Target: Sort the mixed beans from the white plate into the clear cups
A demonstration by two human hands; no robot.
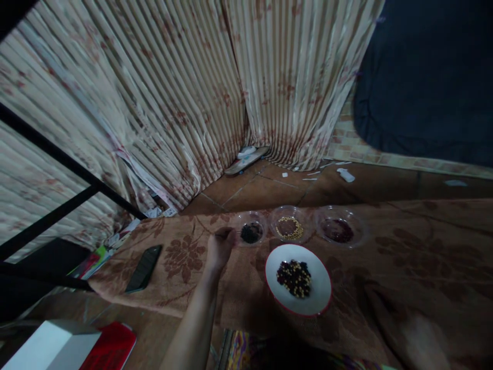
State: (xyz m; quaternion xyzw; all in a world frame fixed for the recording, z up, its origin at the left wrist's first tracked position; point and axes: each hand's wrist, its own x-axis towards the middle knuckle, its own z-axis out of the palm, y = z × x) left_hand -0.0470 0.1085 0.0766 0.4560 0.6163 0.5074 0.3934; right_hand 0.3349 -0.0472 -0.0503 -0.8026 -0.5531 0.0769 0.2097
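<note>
My left hand (222, 247) is closed, its fingertips at the left rim of a clear plastic bowl (239, 237) and seeming to pinch it. Small black beans (251, 233) lie in that bowl. To its right stands a second clear bowl (274, 217) with yellow kernels (295, 232) mostly around its edge, then a third clear bowl (362, 231) holding dark red beans (341, 231). In front of them sits a white bowl (321, 277) with a red rim, containing a mix of dark beans and yellow kernels (295, 278). Low on the right, my right hand (410, 324) is dark and blurred over the cloth.
A brown floral cloth (185, 257) covers the low table. A dark phone (144, 268) lies at its left. Black metal bars (92, 187) cross the left side. Behind hang striped curtains (185, 103); a white box (54, 347) is at lower left.
</note>
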